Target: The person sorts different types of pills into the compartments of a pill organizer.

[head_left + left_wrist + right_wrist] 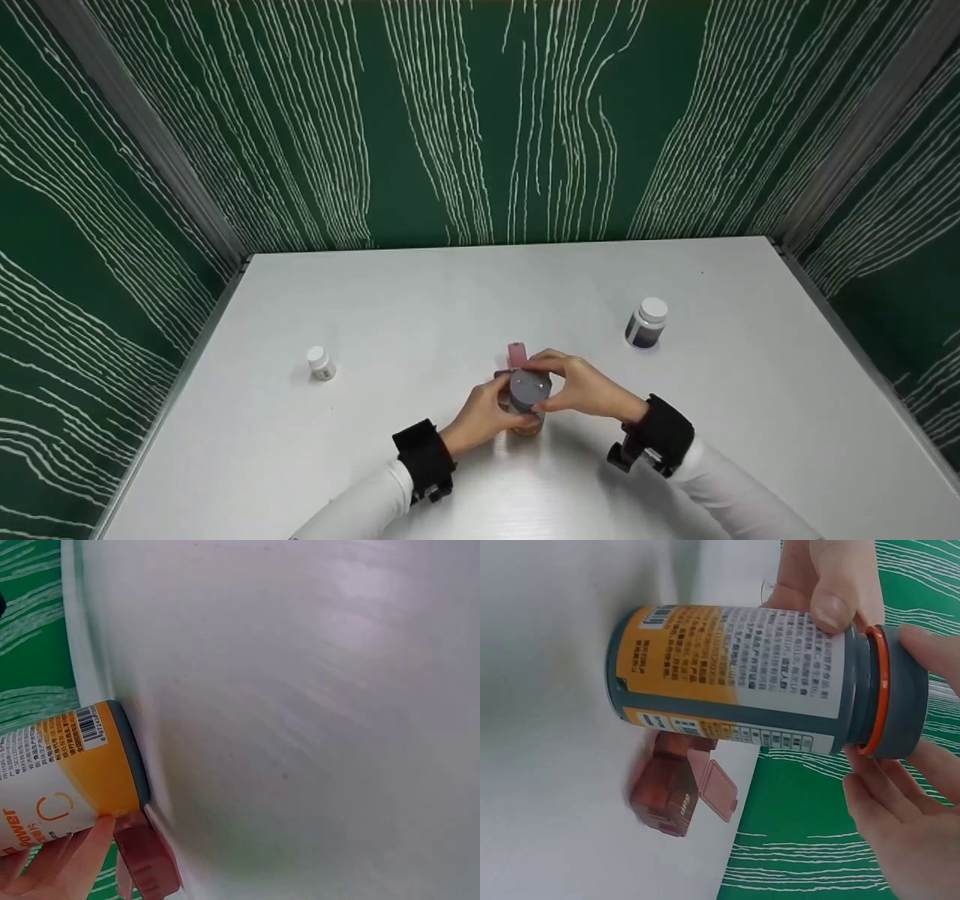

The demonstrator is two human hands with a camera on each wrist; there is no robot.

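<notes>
Head view: Tall bottle near the middle of the counter, between the two hands, roughly upright. Left hand has its grip curled round the body; right hand has its grip narrowed on the grey cap. Red pill case just beyond the bottle. Small white bottle well apart on the left; larger white bottle beyond the right hand. Far edge well past the bottle, green wall behind it. Most room is sideways; the case is the nearest obstacle.

Left wrist view: Base of the bottle close to the counter; contact cannot be told. Case just beside it. Left fingers lie along the body.

Right wrist view: Orange ring shows between cap and neck; cannot tell whether the cap is loose. Case flap stands open. Judged: stiff plastic, fairly light, not fragile, smooth label perhaps slippery. Best holds: mid-body to steady, cap rim to turn.
</notes>
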